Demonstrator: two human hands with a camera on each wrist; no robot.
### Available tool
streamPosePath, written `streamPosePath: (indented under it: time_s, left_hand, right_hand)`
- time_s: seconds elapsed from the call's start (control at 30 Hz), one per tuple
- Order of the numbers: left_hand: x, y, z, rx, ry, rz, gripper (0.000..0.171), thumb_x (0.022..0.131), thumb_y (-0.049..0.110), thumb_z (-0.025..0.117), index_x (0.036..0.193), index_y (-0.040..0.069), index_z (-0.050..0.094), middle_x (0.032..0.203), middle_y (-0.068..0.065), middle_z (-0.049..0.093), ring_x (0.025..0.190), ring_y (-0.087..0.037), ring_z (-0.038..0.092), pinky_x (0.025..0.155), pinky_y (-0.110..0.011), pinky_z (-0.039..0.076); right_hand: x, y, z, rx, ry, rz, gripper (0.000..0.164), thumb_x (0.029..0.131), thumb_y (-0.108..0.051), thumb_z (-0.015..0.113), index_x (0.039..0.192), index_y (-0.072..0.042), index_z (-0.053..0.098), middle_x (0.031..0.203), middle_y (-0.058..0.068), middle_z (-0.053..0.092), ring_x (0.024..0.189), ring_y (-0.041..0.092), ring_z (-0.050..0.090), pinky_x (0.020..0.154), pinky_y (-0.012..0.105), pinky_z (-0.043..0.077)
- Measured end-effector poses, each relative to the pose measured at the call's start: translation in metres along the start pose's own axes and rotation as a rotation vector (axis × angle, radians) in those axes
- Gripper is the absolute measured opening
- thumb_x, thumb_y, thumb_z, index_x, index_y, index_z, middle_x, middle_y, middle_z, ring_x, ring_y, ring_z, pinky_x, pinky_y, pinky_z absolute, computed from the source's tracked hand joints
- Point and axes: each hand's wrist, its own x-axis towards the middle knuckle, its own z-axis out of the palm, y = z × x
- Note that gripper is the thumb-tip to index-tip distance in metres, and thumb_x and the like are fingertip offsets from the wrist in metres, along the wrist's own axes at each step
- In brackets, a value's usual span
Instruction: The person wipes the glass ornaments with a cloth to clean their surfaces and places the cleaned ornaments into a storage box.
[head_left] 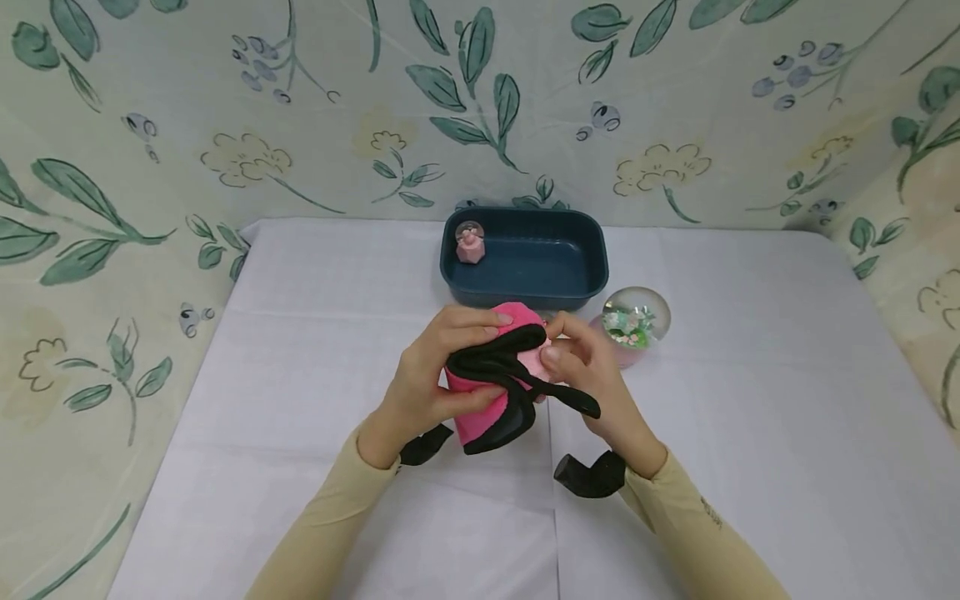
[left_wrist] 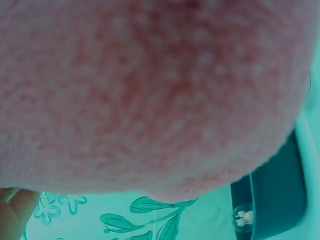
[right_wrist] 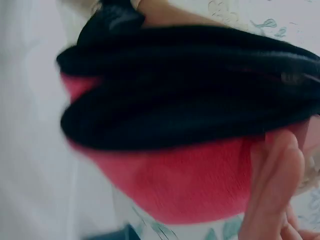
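Both hands hold a soft pink pouch (head_left: 480, 421) with wide black edging and a black strap, above the table in front of the tray. My left hand (head_left: 438, 358) grips it from the left, fingers over the top and thumb at the lower front. At its right end, my right hand (head_left: 588, 375) pinches with thumb and curled fingers beside a paler pink part. The pouch's fuzzy pink side (left_wrist: 150, 110) fills most of the left wrist view. In the right wrist view its black edges (right_wrist: 165, 115) stand slightly parted, and right fingers (right_wrist: 275, 185) touch the pink side.
A dark blue tray (head_left: 525, 293) stands at the back, with a small pink snow globe (head_left: 470, 243) in its left end. Just right of the hands is a larger snow globe (head_left: 633, 321) on a pink base. White cloth (head_left: 300, 333) covers the table; a leaf-patterned curtain hangs behind.
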Motion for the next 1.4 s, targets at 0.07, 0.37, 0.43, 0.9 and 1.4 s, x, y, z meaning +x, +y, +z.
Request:
streamPosePath:
  time_s: [0.07,0.37,0.43,0.9,1.4]
  left_hand:
    - [-0.001,-0.001,0.000,0.011,0.015,-0.002,0.039,0.091,0.024,0.066,0.114,-0.002,0.049,0.115,-0.021,0.056,0.107,-0.031,0.055,0.092,-0.038,0.048]
    - [-0.009,-0.007,-0.004,-0.019,0.111,-0.126,0.043,0.091,0.031,0.066,0.113,-0.003,0.051,0.116,-0.019,0.058,0.110,-0.032,0.055,0.092,-0.037,0.048]
    - [-0.010,-0.007,-0.004,-0.036,0.104,-0.134,0.043,0.091,0.030,0.066,0.114,-0.003,0.051,0.117,-0.019,0.057,0.110,-0.032,0.055,0.093,-0.037,0.048]
    - [-0.020,-0.008,-0.006,-0.063,0.148,-0.146,0.049,0.088,0.028,0.070,0.117,-0.006,0.050,0.122,-0.019,0.055,0.115,-0.031,0.052,0.090,-0.035,0.051]
    - [-0.020,-0.009,-0.012,-0.090,0.208,-0.224,0.057,0.087,0.031,0.071,0.116,-0.012,0.048,0.123,-0.020,0.056,0.116,-0.032,0.052,0.090,-0.038,0.050]
  right_hand:
    - [0.000,-0.001,0.001,0.011,-0.009,0.084,0.011,0.097,-0.013,0.050,0.093,-0.003,0.051,0.073,0.003,0.063,0.056,0.015,0.060,0.054,0.028,0.054]
    - [-0.001,-0.004,0.002,-0.294,-0.003,0.003,0.053,0.078,0.015,0.068,0.125,0.005,0.047,0.116,0.015,0.056,0.101,0.018,0.060,0.091,0.026,0.048]
    - [-0.002,-0.003,0.002,-0.259,-0.004,0.000,0.046,0.078,0.015,0.068,0.119,0.008,0.048,0.112,0.015,0.057,0.096,0.017,0.062,0.084,0.027,0.052]
    - [-0.002,0.004,0.000,0.084,0.026,0.140,0.017,0.098,-0.016,0.038,0.092,-0.009,0.052,0.071,0.002,0.062,0.056,0.014,0.058,0.057,0.026,0.048]
    - [-0.005,0.002,-0.006,0.156,0.030,0.119,0.024,0.088,-0.012,0.055,0.110,-0.012,0.048,0.105,0.010,0.062,0.090,0.021,0.064,0.086,0.035,0.052]
